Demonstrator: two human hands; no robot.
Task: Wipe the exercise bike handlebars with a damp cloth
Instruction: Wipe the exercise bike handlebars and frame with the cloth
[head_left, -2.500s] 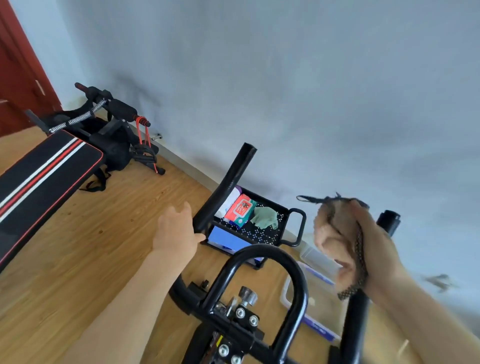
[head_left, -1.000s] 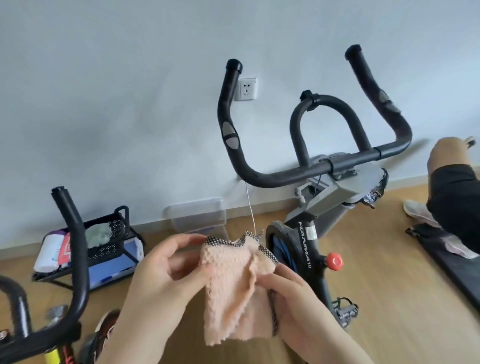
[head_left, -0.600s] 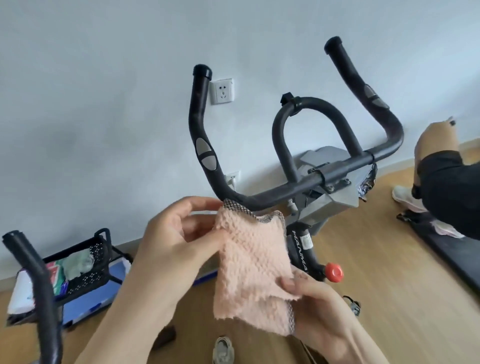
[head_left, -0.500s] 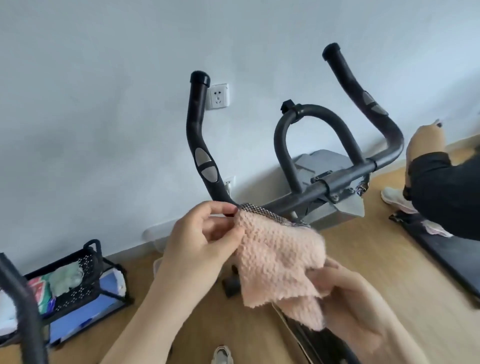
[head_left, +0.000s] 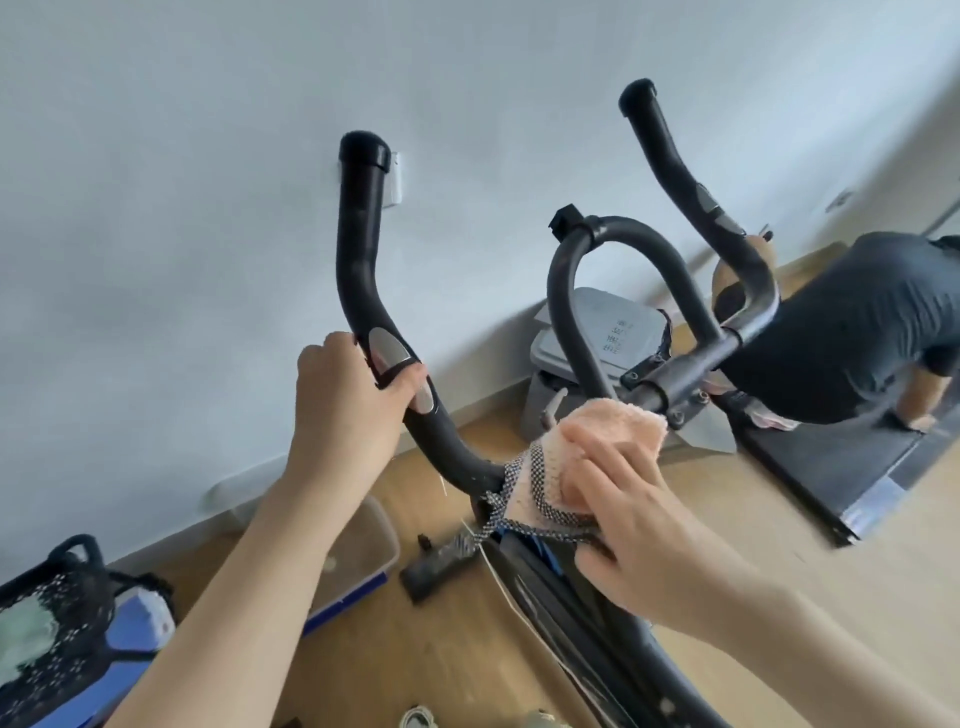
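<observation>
Handlebars (head_left: 448, 441) of the black exercise bike stand before a pale wall (head_left: 182, 208), and the left hand (head_left: 348, 395) has its grip closed round the left horn (head_left: 358, 249) at the silver sensor plates (head_left: 387, 348). Peach cloth (head_left: 602, 423) with checked trim lies over the low crossbar between that horn and the centre clamp (head_left: 670, 384), where the right hand (head_left: 639, 525) holds it, grip curled over it. Another person (head_left: 857, 332) crouches on the wooden floor (head_left: 779, 530) at far right

Head-worn camera looks forward and down, close above the handlebars (head_left: 357, 260).
</observation>
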